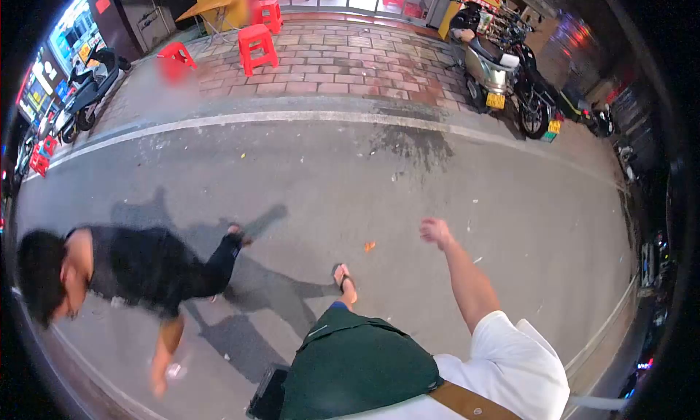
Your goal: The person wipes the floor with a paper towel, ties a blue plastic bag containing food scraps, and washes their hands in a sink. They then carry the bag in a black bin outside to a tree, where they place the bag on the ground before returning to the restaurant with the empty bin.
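Note:
My right hand [435, 232] swings out over the grey road at the end of my bare forearm. Its fingers are loosely bent and a little blurred, and no object shows in them. Nearest to it on the ground lies a small orange scrap [370, 246]. My left hand is out of view. Below me are my dark green shorts [357, 365] and one foot in a flip-flop [343, 276]. A dark, flat-sided object [268, 392] sticks out beside the shorts at the bottom. A brown strap [474, 405] crosses my white shirt.
At left, close by, walks a person in black [138, 263], a small pale item near their hand. Red stools [257, 48] and a folding table [211, 6] stand on the brick pavement. Motorbikes [536, 103] are parked at right, a scooter [95, 88] at far left.

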The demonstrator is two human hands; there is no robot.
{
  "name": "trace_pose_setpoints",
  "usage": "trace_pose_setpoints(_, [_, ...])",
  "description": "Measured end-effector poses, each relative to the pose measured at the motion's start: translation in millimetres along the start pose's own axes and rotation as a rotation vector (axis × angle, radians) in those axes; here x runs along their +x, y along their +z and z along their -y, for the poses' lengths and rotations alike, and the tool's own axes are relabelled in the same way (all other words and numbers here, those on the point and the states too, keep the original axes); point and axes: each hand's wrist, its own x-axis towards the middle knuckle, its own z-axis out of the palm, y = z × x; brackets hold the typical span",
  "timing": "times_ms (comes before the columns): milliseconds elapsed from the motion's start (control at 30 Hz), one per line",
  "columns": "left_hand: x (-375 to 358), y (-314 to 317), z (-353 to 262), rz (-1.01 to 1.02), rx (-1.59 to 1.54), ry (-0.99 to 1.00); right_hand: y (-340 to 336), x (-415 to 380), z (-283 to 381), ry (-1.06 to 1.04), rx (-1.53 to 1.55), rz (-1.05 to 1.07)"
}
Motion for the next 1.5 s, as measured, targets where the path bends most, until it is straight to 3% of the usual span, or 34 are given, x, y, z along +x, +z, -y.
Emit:
trace_pose_setpoints(167, [29.5,77.4,-129.5,-0.031,-0.134,-0.009,-87.8,67.1,-68.9,0.283,-0.162,0.008])
trace_pose_setpoints(233, [36.8,104.4,-169.0,-0.039,-0.156,-0.007,-98.0,69.7,-63.1,0.576,-0.266,-0.052])
trace_pose_setpoints(300, [43.1,130.6,-219.2,-0.045,-0.174,-0.004,-108.9,110.6,-99.6,0.641,-0.220,0.074])
trace_pose_setpoints(400, [65.0,172.1,-288.1,-0.052,-0.171,-0.001,-92.7,158.1,-58.4,0.779,-0.102,0.088])
trace_pose_setpoints(500, [85.5,216.2,-357.8,-0.070,-0.141,0.005,-81.5,247.5,-14.7,0.727,-0.276,0.141])
trace_pose_setpoints(600, [89.5,256.8,-430.1,-0.101,-0.112,0.014,-84.8,353.3,31.2,0.570,-0.012,0.067])
trace_pose_setpoints(700, [97.7,290.2,-515.7,-0.122,-0.086,0.084,-78.8,480.1,120.8,0.566,-0.151,-0.018])
trace_pose_setpoints(767, [111.5,306.5,-569.8,-0.137,-0.063,0.153,-76.9,564.1,197.0,0.241,-0.031,-0.016])
trace_pose_setpoints(800, [124.6,317.0,-597.4,-0.144,-0.053,0.195,-77.7,595.2,246.7,0.126,-0.087,-0.006])
trace_pose_setpoints(833, [141.6,325.7,-623.9,-0.153,-0.061,0.240,-77.1,672.9,241.4,-0.017,-0.264,0.063])
trace_pose_setpoints(900, [179.1,351.4,-680.2,-0.156,-0.382,0.217,-73.2,698.0,384.4,0.079,-0.083,0.068])
trace_pose_setpoints(933, [201.3,368.0,-731.2,-0.136,-0.774,0.091,-66.7,726.4,424.2,0.076,0.035,0.042])
trace_pose_setpoints(1033, [262.9,431.4,-870.3,-0.246,-0.946,-0.132,-72.6,808.6,518.4,0.011,0.137,0.007])
trace_pose_setpoints(1167, [334.6,488.3,-1051.4,-0.190,-0.907,-0.161,-107.6,870.4,584.7,-0.004,0.198,-0.065])
trace_pose_setpoints(1233, [372.9,532.3,-1141.9,-0.183,-0.877,-0.139,-141.2,918.3,549.5,0.081,0.221,-0.061])
trace_pose_setpoints(1300, [439.9,559.6,-1206.6,-0.010,-0.219,0.167,-160.1,927.2,535.7,0.300,0.358,-0.176])
trace_pose_setpoints(1333, [453.5,567.3,-1244.8,-0.003,-0.175,0.153,-165.9,912.2,551.1,0.373,0.391,-0.237])
trace_pose_setpoints(1367, [464.0,575.8,-1284.9,0.004,-0.131,0.140,-179.3,918.8,517.4,0.349,0.322,-0.191])
trace_pose_setpoints(1400, [471.4,606.0,-1340.8,-0.062,-0.396,-0.027,-190.2,930.4,478.1,0.313,0.255,-0.148])
trace_pose_setpoints(1433, [476.2,634.8,-1388.8,-0.127,-0.661,-0.199,-185.3,927.0,484.1,0.446,0.360,-0.275])
trace_pose_setpoints(1467, [480.4,654.4,-1425.9,-0.154,-0.600,-0.170,-180.3,920.8,488.9,0.586,0.461,-0.401])
trace_pose_setpoints(1500, [478.2,674.6,-1461.2,-0.141,-0.597,-0.131,-182.1,928.3,459.8,0.695,0.526,-0.392])
